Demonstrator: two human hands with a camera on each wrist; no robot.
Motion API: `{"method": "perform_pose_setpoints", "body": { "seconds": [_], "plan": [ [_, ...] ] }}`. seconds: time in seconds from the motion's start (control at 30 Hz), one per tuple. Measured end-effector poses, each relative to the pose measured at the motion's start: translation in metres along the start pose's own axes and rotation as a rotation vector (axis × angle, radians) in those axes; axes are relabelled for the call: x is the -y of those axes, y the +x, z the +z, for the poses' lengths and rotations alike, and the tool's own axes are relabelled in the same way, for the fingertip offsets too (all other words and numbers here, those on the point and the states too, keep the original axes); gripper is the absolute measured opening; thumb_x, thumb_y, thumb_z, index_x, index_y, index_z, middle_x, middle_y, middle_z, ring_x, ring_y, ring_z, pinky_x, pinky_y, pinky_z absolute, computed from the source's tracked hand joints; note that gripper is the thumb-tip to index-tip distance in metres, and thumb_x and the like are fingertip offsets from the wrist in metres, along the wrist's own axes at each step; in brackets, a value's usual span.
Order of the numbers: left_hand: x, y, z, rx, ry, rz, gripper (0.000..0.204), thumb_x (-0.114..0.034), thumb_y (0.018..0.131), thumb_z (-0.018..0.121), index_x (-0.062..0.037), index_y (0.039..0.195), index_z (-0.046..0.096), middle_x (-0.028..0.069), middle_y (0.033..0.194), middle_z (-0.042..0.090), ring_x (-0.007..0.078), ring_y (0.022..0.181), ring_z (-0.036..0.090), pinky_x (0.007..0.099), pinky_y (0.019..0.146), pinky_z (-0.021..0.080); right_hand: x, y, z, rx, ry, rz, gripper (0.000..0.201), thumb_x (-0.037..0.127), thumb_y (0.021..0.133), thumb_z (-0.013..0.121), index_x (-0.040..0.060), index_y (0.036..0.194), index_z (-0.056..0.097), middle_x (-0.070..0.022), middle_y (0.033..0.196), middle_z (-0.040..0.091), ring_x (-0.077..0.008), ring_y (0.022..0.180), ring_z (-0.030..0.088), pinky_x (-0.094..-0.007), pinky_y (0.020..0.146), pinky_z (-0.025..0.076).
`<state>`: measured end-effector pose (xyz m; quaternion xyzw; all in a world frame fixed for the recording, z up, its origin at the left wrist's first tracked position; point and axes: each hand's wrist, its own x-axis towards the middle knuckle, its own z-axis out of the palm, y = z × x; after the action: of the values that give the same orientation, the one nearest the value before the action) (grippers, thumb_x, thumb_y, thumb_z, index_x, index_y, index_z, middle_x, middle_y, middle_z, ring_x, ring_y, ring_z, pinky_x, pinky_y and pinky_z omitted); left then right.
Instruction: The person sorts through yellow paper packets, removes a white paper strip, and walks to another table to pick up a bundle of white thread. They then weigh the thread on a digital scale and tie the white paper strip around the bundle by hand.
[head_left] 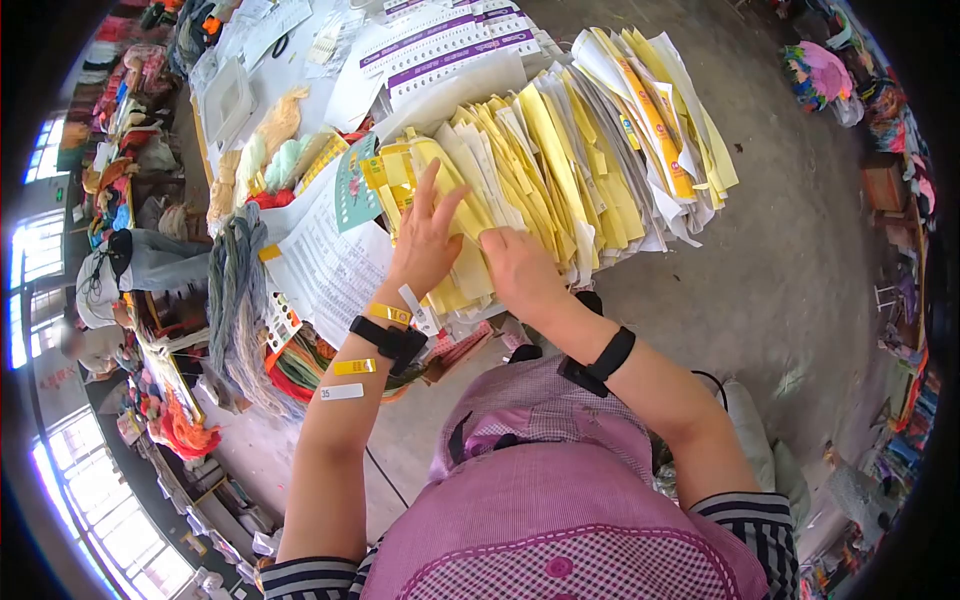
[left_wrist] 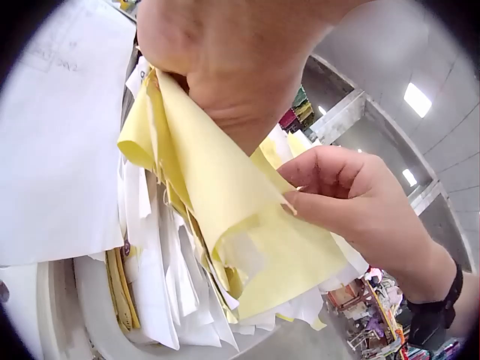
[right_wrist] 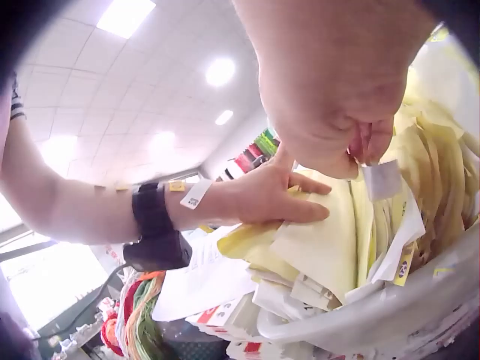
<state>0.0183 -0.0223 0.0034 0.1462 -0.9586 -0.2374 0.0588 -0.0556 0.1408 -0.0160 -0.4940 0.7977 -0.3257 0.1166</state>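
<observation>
A long row of yellow and white papers (head_left: 515, 170) stands packed on edge in a pale bin (right_wrist: 360, 307). My left hand (head_left: 428, 240) lies against the near yellow sheets, its fingers stretched out; the right wrist view shows those straight fingers flat on the paper. Just to the right, my right hand (head_left: 522, 270) pinches the edge of a yellow paper (left_wrist: 292, 262) between thumb and curled fingers. That paper bends over at its corner in the left wrist view. The fingertips of the left hand are hidden there behind its wrist.
Left of the bin lie a printed sheet (head_left: 335, 270), a green card (head_left: 357, 185) and hanks of grey-green yarn (head_left: 237, 265). White cards with purple bands (head_left: 450, 55) lie behind it. A clear plastic box (head_left: 228, 100) sits at the table's far left. Another person (head_left: 150, 265) is at the left.
</observation>
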Motion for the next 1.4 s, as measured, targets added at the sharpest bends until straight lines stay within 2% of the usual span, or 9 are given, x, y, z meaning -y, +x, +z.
{"method": "perform_pose_setpoints", "body": {
  "seconds": [0.17, 0.33, 0.43, 0.53, 0.63, 0.77, 0.83, 0.93, 1.4],
  "plan": [
    [0.014, -0.001, 0.002, -0.017, 0.057, 0.058, 0.043, 0.005, 0.070, 0.066, -0.0087, 0.111, 0.062, 0.0161, 0.151, 0.035, 0.0430, 0.133, 0.040, 0.0480, 0.108, 0.038, 0.006, -0.009, 0.016, -0.005, 0.174, 0.024, 0.019, 0.011, 0.087, 0.059, 0.0009, 0.099, 0.048, -0.0213, 0.095, 0.059, -0.0398, 0.083, 0.060, -0.0481, 0.071, 0.048],
    [0.019, 0.005, -0.006, -0.022, 0.024, 0.001, 0.030, 0.008, 0.072, 0.058, -0.0042, 0.099, 0.064, 0.0151, 0.142, 0.048, 0.0408, 0.133, 0.039, 0.0464, 0.106, 0.040, 0.013, -0.018, 0.040, 0.239, 0.449, 0.163, 0.065, 0.040, 0.095, 0.056, -0.0054, 0.137, 0.036, -0.0337, 0.135, 0.046, -0.0476, 0.113, 0.055, -0.0495, 0.096, 0.045],
    [-0.013, 0.014, -0.023, -0.263, 0.228, 0.076, 0.024, 0.008, 0.073, 0.056, -0.0029, 0.093, 0.063, 0.0150, 0.128, 0.058, 0.0390, 0.121, 0.049, 0.0451, 0.102, 0.042, 0.012, -0.015, 0.059, 0.194, 0.423, 0.127, 0.083, 0.052, 0.093, 0.052, -0.0071, 0.146, 0.026, -0.0363, 0.133, 0.046, -0.0492, 0.114, 0.055, -0.0493, 0.095, 0.047],
    [-0.013, 0.021, -0.014, 0.008, -0.124, 0.155, 0.025, 0.006, 0.076, 0.056, -0.0071, 0.095, 0.067, 0.0116, 0.101, 0.064, 0.0324, 0.102, 0.058, 0.0427, 0.089, 0.048, 0.028, -0.009, 0.040, 0.376, 0.477, 0.185, 0.078, 0.049, 0.093, 0.053, -0.0044, 0.145, 0.030, -0.0367, 0.133, 0.045, -0.0506, 0.114, 0.053, -0.0491, 0.096, 0.047],
    [0.002, 0.014, 0.006, 0.357, 0.124, 0.140, 0.016, 0.000, 0.079, 0.058, -0.0081, 0.090, 0.065, 0.0086, 0.097, 0.064, 0.0296, 0.099, 0.058, 0.0428, 0.086, 0.047, 0.028, -0.012, 0.031, 0.302, 0.564, 0.145, 0.064, 0.043, 0.092, 0.055, -0.0037, 0.135, 0.044, -0.0342, 0.126, 0.052, -0.0488, 0.111, 0.055, -0.0485, 0.095, 0.047],
    [0.015, 0.002, 0.015, 0.191, 0.124, 0.174, 0.010, -0.002, 0.081, 0.058, -0.0091, 0.086, 0.064, 0.0048, 0.095, 0.064, 0.0279, 0.098, 0.058, 0.0421, 0.085, 0.047, -0.005, -0.032, 0.010, 0.370, 0.534, 0.135, 0.045, 0.028, 0.089, 0.060, -0.0036, 0.121, 0.053, -0.0301, 0.116, 0.058, -0.0453, 0.107, 0.058, -0.0482, 0.092, 0.048],
    [0.013, 0.001, 0.011, 0.197, 0.122, 0.172, 0.017, -0.003, 0.080, 0.056, -0.0110, 0.092, 0.065, 0.0041, 0.097, 0.064, 0.0270, 0.098, 0.058, 0.0400, 0.089, 0.046, -0.018, -0.041, 0.010, 0.023, 0.450, 0.326, 0.031, 0.014, 0.086, 0.063, -0.0037, 0.111, 0.058, -0.0265, 0.106, 0.063, -0.0424, 0.102, 0.061, -0.0487, 0.087, 0.049],
    [0.007, 0.000, 0.012, 0.107, 0.087, 0.147, 0.022, -0.001, 0.080, 0.056, -0.0126, 0.096, 0.065, 0.0025, 0.103, 0.064, 0.0260, 0.100, 0.058, 0.0400, 0.091, 0.046, -0.027, -0.042, 0.009, 0.047, 0.457, 0.365, 0.031, 0.007, 0.084, 0.062, -0.0033, 0.113, 0.058, -0.0258, 0.102, 0.064, -0.0431, 0.098, 0.062, -0.0483, 0.085, 0.049],
    [0.006, 0.000, 0.013, 0.191, 0.079, 0.170, 0.020, -0.021, 0.077, 0.069, -0.0120, 0.096, 0.069, 0.0005, 0.109, 0.063, 0.0226, 0.106, 0.055, 0.0391, 0.096, 0.042, -0.022, -0.023, 0.011, 0.214, 0.233, 0.304, 0.036, 0.014, 0.082, 0.064, 0.0094, 0.118, 0.066, -0.0184, 0.096, 0.070, -0.0360, 0.087, 0.068, -0.0436, 0.078, 0.054]
  ]
}}
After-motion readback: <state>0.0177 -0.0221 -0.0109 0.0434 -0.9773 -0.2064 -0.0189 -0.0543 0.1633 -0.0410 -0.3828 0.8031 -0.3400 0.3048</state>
